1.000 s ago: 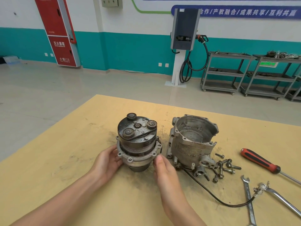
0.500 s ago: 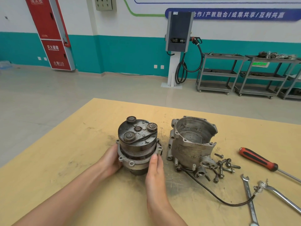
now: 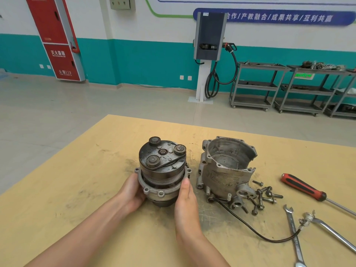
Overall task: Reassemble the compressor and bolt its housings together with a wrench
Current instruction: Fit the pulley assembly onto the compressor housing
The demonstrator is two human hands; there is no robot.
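Gripping the pulley-end housing [image 3: 162, 176] at frame centre, we cup it with left hand [image 3: 133, 191] and right hand [image 3: 185, 201]. The empty rear housing [image 3: 225, 170] stands just right. Risk: flange holes misaligning, so the bolts [image 3: 263, 197] cross-thread.

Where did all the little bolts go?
The bolts lie in a loose pile on the yellow table, right of centre in the head view, beside the empty housing and left of the red-handled screwdriver.
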